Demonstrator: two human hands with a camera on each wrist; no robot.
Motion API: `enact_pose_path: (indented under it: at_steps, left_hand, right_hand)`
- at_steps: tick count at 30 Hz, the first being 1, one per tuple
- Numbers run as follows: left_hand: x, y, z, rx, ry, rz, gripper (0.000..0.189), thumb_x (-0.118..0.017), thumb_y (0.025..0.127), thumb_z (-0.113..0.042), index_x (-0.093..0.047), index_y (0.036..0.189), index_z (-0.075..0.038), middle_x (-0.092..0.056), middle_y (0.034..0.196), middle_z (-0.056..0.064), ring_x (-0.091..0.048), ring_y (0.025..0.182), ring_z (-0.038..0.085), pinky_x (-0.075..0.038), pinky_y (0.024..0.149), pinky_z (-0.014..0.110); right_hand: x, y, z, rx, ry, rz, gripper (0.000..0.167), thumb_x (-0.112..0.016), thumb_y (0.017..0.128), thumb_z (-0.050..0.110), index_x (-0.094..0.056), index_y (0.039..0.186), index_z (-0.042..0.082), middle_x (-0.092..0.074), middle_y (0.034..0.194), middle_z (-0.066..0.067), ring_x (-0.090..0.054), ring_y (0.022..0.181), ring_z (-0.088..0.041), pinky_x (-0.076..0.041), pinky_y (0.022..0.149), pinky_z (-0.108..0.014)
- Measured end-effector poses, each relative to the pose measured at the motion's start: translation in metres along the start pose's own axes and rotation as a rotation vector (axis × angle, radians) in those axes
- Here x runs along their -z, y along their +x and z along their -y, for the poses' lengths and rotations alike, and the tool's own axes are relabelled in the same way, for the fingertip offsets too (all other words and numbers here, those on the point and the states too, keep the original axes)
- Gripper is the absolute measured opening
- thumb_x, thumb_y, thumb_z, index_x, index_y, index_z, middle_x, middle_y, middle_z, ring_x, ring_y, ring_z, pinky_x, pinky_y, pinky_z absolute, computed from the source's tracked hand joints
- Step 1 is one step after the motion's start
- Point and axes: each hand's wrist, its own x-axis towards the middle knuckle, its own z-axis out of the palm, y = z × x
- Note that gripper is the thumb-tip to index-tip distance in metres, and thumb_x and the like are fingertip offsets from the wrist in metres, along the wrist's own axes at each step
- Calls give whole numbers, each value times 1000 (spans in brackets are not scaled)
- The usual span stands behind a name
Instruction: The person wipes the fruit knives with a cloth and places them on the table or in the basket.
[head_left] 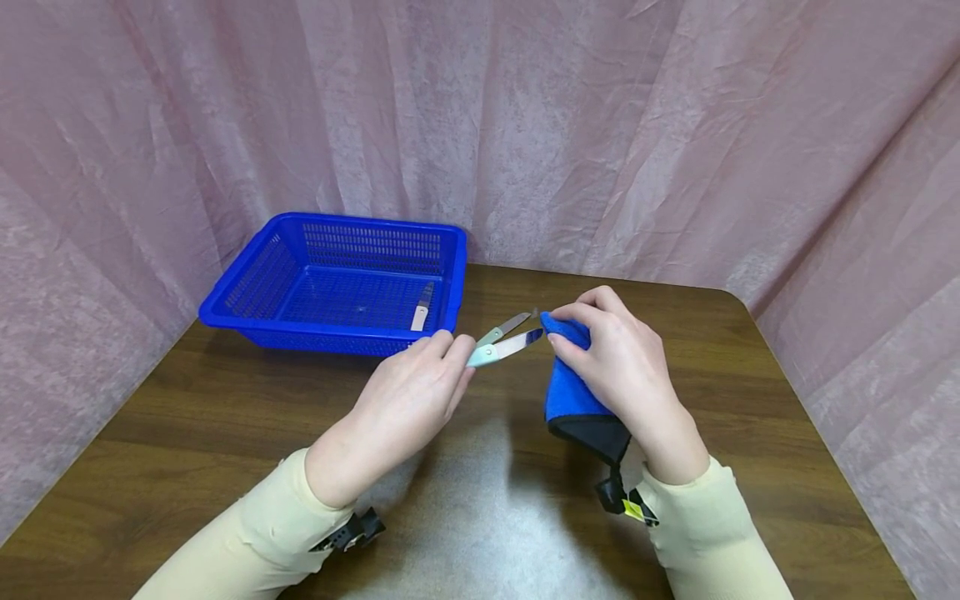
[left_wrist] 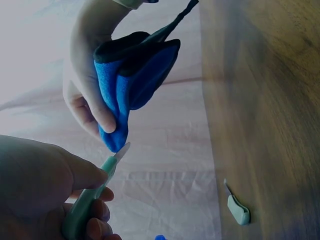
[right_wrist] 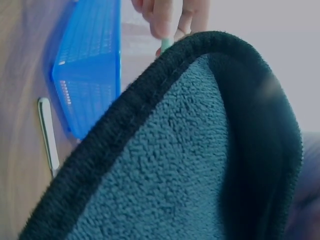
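My left hand (head_left: 412,379) grips the light green handle of a small knife (head_left: 486,356), its blade pointing right. The same knife (left_wrist: 85,205) shows in the left wrist view, thumb along its handle. Between thumb and fingers, my right hand (head_left: 618,350) pinches a blue cloth (head_left: 573,387) with a black border; the cloth hangs folded below the fingers. The cloth's pinched end is right by the blade tip; whether they touch I cannot tell. A second green-handled knife (head_left: 491,336) lies on the table just beyond the held one, also seen as a knife (left_wrist: 237,207) in the left wrist view.
A blue plastic basket (head_left: 330,333) with slotted walls stands at the back left of the wooden table (head_left: 712,375). Inside it lies a knife with a pale pink handle (head_left: 420,318). Pink curtains (head_left: 525,125) hang behind the table and at its sides.
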Motion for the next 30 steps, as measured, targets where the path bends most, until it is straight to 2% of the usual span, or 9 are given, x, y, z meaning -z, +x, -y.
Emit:
enact_pose_path:
  at_steps: [9,14,30]
  left_hand:
    - [0,0,0,8,2,15,20,-77,104,-16,-61,108,-5,-52,83,4,-56,65,23,-47,51,36]
    - [-1,0,0,1,1,12,20,-76,105,-16,-60,107,-5,-51,83,5,-57,67,24,-48,52,37]
    - [-1,0,-1,-13,3,5,20,-76,106,-17,-59,106,-5,-52,82,5,-57,67,24,-49,52,36]
  right_hand:
    - [-5,-8,16,140,19,-57,28,-87,96,26,-85,123,19,-66,122,-3,-71,96,-26,-57,76,-50]
    - [-11,-11,24,196,17,-51,26,-88,95,26,-85,121,20,-67,119,-2,-71,89,-25,-58,73,-47]
    - [-19,-14,33,260,-28,-34,25,-88,94,22,-85,119,20,-67,117,-3,-70,85,-27,-57,72,-46]
